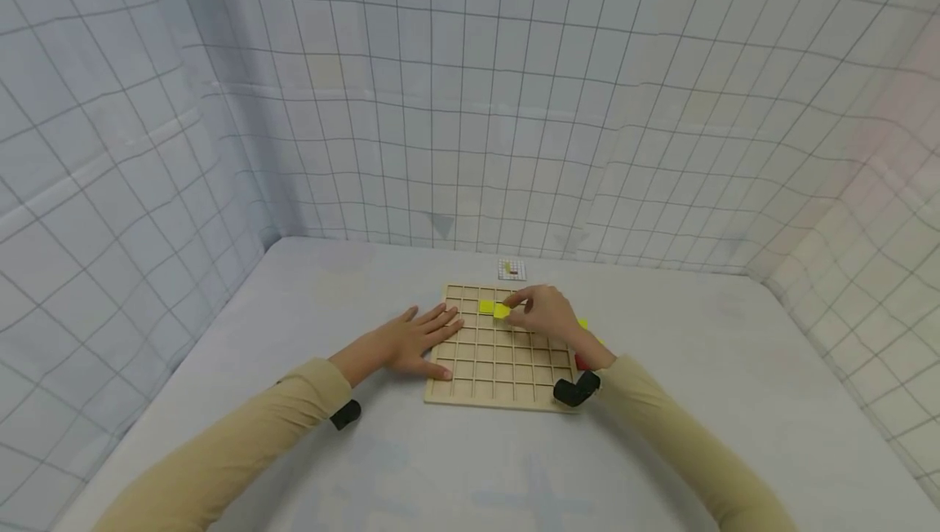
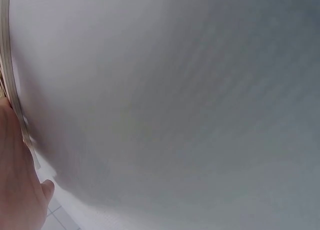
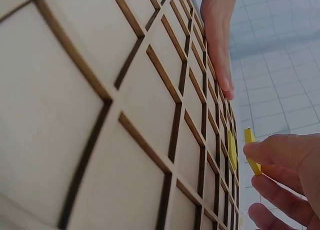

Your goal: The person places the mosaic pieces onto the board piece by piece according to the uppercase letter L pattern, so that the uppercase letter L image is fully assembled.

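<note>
Here fingers (image 3: pixel 280 152) pinch yellow tile (image 3: pixel 251 151).

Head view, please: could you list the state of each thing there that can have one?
Wooden grid board: flat on the table, most cells empty.
Yellow tile in the board: seated in a far-row cell.
Yellow tile in the grip: pinched, tilted, not seated.
Right hand: pinching that tile.
Left hand: flat, fingers straight, resting on the board's left edge.
Small card: lying beyond the board.

My arms: long tan sleeves (image 1: pixel 242 442) reaching wrists, bare hands. I see small black camera (image 1: pixel 576 390) strapped under each wrist.
</note>
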Tool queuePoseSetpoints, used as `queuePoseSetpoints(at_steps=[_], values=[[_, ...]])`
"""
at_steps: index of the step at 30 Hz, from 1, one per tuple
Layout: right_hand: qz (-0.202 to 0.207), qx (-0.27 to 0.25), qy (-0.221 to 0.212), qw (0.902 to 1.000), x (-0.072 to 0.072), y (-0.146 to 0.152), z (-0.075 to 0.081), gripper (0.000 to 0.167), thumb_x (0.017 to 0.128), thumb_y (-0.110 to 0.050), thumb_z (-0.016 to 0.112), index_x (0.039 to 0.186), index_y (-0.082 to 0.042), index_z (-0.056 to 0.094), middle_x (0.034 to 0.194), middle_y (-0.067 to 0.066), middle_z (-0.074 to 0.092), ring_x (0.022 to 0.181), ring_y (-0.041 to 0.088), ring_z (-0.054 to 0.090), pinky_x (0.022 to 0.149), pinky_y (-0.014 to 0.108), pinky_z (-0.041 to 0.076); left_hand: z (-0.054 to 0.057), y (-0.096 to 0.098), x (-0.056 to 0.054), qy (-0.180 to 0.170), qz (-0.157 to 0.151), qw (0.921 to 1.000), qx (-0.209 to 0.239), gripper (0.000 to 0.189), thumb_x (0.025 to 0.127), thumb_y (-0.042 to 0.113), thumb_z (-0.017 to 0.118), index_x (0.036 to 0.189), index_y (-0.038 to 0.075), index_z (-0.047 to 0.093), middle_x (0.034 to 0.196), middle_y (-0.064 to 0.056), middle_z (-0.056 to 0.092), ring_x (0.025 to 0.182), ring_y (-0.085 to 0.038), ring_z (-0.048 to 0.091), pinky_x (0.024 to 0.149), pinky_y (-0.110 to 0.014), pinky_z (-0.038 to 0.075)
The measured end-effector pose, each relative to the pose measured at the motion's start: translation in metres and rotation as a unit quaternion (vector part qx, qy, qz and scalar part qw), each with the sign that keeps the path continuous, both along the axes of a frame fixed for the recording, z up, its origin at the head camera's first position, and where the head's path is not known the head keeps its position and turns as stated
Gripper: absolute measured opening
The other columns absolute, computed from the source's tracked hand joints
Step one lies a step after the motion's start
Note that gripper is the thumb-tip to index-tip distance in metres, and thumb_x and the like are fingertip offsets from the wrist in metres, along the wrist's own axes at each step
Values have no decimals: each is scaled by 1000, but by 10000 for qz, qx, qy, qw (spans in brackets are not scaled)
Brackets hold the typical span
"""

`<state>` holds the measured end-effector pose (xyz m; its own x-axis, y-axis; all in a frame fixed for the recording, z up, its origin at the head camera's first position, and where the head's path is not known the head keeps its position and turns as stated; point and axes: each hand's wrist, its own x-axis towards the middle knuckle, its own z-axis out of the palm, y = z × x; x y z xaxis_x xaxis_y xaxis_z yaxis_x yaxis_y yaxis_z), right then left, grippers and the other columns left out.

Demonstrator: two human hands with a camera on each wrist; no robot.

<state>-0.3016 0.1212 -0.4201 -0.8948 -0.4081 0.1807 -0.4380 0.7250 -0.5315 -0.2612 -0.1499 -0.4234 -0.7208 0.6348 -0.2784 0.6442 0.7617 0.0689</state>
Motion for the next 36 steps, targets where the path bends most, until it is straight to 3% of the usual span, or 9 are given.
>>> queuePoseSetpoints(at_steps=[12, 24, 36], values=[[190, 407, -59, 9990, -3, -21, 0, 30, 80, -31, 79, 104, -14, 76, 97, 2, 75, 67, 8, 58, 56, 21, 44, 0, -2, -2, 21, -12, 10000, 10, 90, 90, 71, 40, 157, 20, 7, 164, -4, 1, 151, -26, 0, 118, -59, 10], [182, 536, -82, 9984, -5, -23, -9, 27, 81, -29, 77, 104, -15, 76, 99, 0, 75, 75, 11, 64, 61, 23, 49, -5, -1, -2, -46, -29, 10000, 62, 90, 89, 72, 40, 157, 22, 7, 164, -3, 0, 151, -25, 0, 118, -58, 10], [255, 507, -233, 9981, -5, -22, -7, 25, 81, -29, 77, 102, -15, 77, 98, 1, 75, 77, 12, 66, 63, 24, 50, -1, -1, 0, -54, 9, 10000, -4, 90, 89, 71, 41, 157, 22, 6, 164, -2, 0, 151, -24, -1, 118, -57, 9]])
